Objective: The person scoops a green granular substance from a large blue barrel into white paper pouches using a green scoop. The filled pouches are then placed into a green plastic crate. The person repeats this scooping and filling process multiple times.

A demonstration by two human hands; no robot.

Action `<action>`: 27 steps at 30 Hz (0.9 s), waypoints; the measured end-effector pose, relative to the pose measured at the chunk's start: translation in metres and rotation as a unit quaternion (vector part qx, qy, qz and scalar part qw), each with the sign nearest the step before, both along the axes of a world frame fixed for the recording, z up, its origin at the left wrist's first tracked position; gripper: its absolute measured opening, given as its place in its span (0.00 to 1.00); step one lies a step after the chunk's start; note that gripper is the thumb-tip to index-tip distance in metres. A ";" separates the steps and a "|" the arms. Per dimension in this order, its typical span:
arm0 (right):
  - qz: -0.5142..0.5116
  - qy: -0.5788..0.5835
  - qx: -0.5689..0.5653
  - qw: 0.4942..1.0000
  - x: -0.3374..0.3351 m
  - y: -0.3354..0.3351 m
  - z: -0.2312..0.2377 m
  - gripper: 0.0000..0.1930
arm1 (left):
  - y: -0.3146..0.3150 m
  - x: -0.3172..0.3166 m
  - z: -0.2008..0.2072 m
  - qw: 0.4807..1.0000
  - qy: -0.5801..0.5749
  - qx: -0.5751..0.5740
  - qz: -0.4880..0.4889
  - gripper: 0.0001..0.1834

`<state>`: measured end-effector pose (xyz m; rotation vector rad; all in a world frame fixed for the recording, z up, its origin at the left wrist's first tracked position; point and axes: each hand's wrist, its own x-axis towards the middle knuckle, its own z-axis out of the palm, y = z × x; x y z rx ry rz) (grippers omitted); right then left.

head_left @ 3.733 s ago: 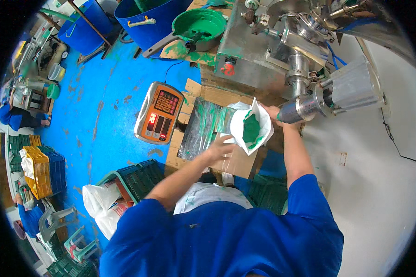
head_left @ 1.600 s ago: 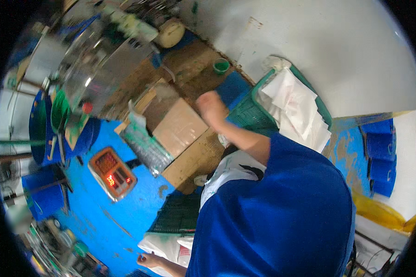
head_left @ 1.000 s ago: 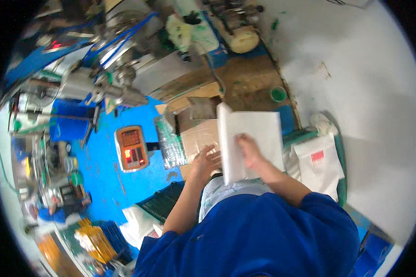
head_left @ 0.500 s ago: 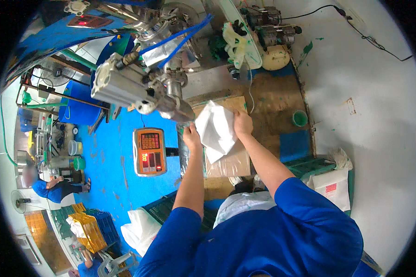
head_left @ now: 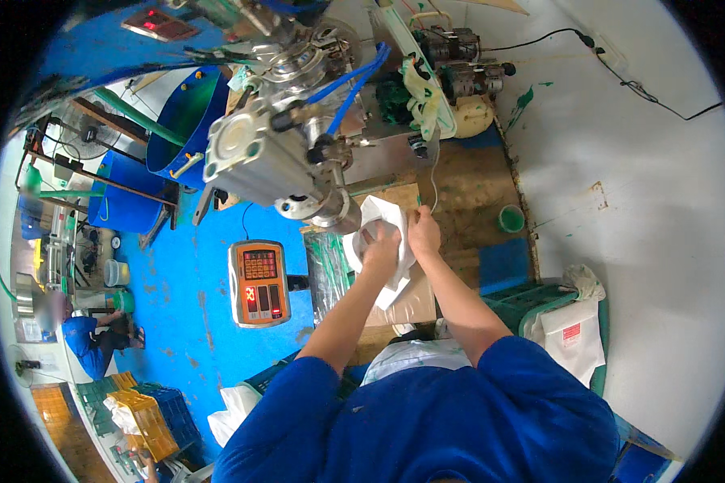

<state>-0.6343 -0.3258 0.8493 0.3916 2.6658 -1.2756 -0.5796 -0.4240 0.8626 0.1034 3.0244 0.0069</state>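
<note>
A white bag (head_left: 395,283) stands with its mouth spread in front of me, just right of a metal filling nozzle (head_left: 340,216). My left hand (head_left: 383,248) reaches into the bag's mouth with its fingers stretched out; their tips are partly hidden by the bag. At the right edge of the mouth, my right hand (head_left: 424,232) grips the bag's rim between thumb and fingers. Under the bag lies a plastic-covered platform (head_left: 324,270). To its left, an orange scale display (head_left: 258,283) shows lit red digits.
A metal cylinder machine (head_left: 258,153) with blue hoses overhangs the upper left. Blue drums (head_left: 129,189) stand beyond it. A green cup (head_left: 511,218) sits at the right. White bags hang over a green crate (head_left: 507,306). At the far left, another person (head_left: 97,338) sits.
My left hand has left the bag's left edge and gone into its mouth, which has widened. My right hand still holds the rim. The view has shifted slightly.
</note>
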 end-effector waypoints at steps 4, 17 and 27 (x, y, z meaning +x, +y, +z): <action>0.017 0.035 -0.092 0.995 0.014 -0.001 0.006 0.21 | 0.005 -0.002 -0.022 0.996 -0.081 -0.010 0.033 0.24; 0.000 -0.132 -0.277 0.952 0.025 0.019 -0.008 0.29 | -0.032 0.156 0.033 0.929 0.024 0.347 0.123 0.11; -0.008 -0.183 -0.412 0.892 0.029 0.033 -0.003 0.24 | -0.051 0.355 -0.076 0.769 -0.102 0.419 0.472 0.16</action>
